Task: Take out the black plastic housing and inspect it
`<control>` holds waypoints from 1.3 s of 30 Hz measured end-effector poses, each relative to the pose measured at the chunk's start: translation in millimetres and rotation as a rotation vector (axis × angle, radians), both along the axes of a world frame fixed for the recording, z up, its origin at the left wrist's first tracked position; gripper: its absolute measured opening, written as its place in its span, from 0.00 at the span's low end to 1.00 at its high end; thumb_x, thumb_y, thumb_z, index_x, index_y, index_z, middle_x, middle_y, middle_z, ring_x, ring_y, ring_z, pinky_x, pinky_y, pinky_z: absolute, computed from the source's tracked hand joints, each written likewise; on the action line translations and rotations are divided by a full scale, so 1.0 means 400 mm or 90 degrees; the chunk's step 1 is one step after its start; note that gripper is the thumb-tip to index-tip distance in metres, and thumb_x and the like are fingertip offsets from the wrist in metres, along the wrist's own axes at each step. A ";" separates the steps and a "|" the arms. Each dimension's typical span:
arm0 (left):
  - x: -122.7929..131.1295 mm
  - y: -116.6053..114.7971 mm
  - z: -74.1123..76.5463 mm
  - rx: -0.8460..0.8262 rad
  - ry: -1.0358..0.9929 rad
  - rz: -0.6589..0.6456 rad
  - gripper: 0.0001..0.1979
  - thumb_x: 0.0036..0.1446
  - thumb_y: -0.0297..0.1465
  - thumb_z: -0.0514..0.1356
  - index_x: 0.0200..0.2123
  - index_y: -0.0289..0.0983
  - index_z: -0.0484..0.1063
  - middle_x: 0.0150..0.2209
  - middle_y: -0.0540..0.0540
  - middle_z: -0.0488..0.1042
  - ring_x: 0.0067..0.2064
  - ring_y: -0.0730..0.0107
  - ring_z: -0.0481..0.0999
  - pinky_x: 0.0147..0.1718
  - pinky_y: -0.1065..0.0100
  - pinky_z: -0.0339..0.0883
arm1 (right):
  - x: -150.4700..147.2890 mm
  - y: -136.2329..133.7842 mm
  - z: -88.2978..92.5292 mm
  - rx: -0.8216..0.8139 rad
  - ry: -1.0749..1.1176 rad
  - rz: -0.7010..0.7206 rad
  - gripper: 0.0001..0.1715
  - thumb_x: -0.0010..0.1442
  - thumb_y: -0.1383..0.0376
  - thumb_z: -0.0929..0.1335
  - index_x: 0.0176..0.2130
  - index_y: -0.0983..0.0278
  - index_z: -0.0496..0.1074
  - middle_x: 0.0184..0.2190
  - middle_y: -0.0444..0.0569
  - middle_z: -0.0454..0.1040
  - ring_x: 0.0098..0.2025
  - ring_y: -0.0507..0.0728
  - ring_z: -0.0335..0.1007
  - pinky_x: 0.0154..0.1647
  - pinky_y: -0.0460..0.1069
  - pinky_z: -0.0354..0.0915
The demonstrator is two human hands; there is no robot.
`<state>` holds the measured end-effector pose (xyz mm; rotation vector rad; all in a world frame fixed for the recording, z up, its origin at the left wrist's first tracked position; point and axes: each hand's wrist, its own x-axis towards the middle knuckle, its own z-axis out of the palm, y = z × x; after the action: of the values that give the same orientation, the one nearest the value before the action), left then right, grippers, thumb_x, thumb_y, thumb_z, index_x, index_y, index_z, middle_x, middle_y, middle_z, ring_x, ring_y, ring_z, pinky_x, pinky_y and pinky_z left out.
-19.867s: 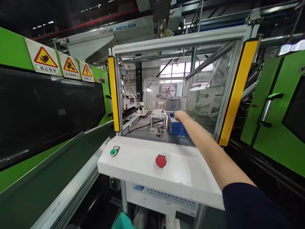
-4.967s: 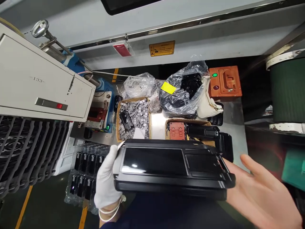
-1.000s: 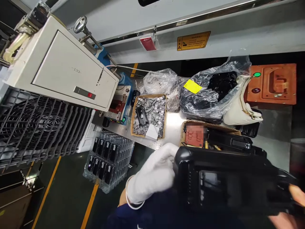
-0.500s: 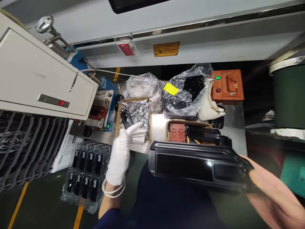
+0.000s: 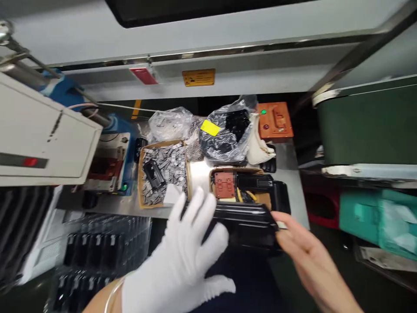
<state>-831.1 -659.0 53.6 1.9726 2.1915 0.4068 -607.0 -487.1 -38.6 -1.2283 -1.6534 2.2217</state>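
Note:
A long glossy black plastic part (image 5: 247,221) hangs in front of the bench's near edge. Bare fingers and thumb of my right hand (image 5: 302,243) pinch its right end. White-gloved, my left hand (image 5: 185,256) is at the part's left end, fingers spread; whether it touches the part is unclear. Beyond the left hand stands a carton of small grey pieces (image 5: 172,167), with a black part (image 5: 153,174) lying on them. A second carton, behind the held part, has a red-brown block (image 5: 224,184) and black parts in it.
Clear bags (image 5: 221,145) and an orange fixture (image 5: 276,121) line the bench's back. A blue press (image 5: 125,130) and white cabinet (image 5: 42,134) stand left. Below them are trays of black parts (image 5: 91,252). Green bins (image 5: 378,221) are at the right.
The view has shifted right. My left hand has come from beside the grey pieces to the black part's left end. The part, still in my right hand, is farther from the camera.

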 end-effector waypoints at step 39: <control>0.037 -0.285 -0.352 -0.043 -0.972 0.814 0.33 0.59 0.60 0.62 0.66 0.61 0.71 0.64 0.53 0.76 0.75 0.43 0.58 0.72 0.38 0.62 | 0.041 0.275 -0.345 0.117 -0.225 -0.199 0.43 0.41 0.27 0.78 0.30 0.60 0.71 0.29 0.44 0.69 0.34 0.56 0.65 0.35 0.47 0.66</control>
<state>-816.3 -773.1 -87.2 -0.3103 1.7348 1.2841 -590.8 -377.1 -176.4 -1.7612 -1.5913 1.7050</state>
